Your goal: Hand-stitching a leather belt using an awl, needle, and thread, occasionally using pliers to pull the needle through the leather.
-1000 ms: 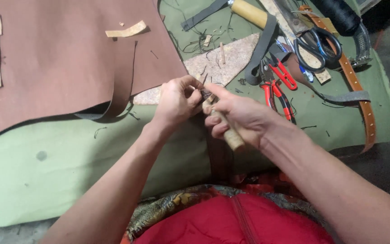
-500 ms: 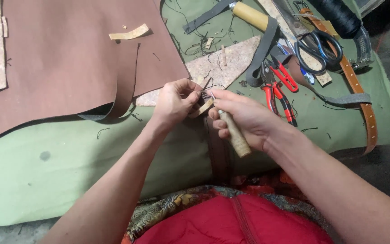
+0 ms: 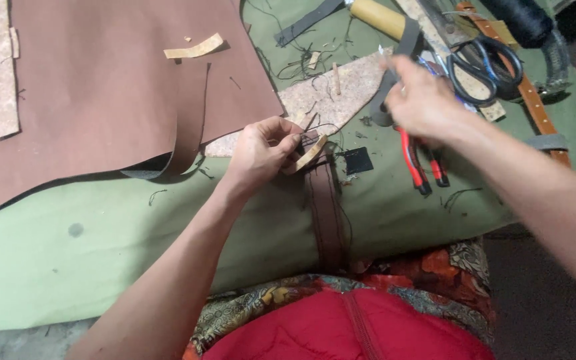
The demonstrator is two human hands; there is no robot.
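Pinching the folded end of a brown leather strap (image 3: 315, 152), the left hand (image 3: 260, 152) grips it between thumb and fingertips — the strap runs down from that hand over the green surface (image 3: 101, 233). Up and to the right, the blurred right hand (image 3: 421, 103) hovers over red-handled pliers (image 3: 413, 160) — whether it holds anything, I cannot tell.

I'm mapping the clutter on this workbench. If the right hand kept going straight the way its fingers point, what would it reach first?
The right hand points up and left, probably meeting the dark grey strap first, then the wooden tool handle just beyond. The hand is blurred and its height above the cloth is unclear.
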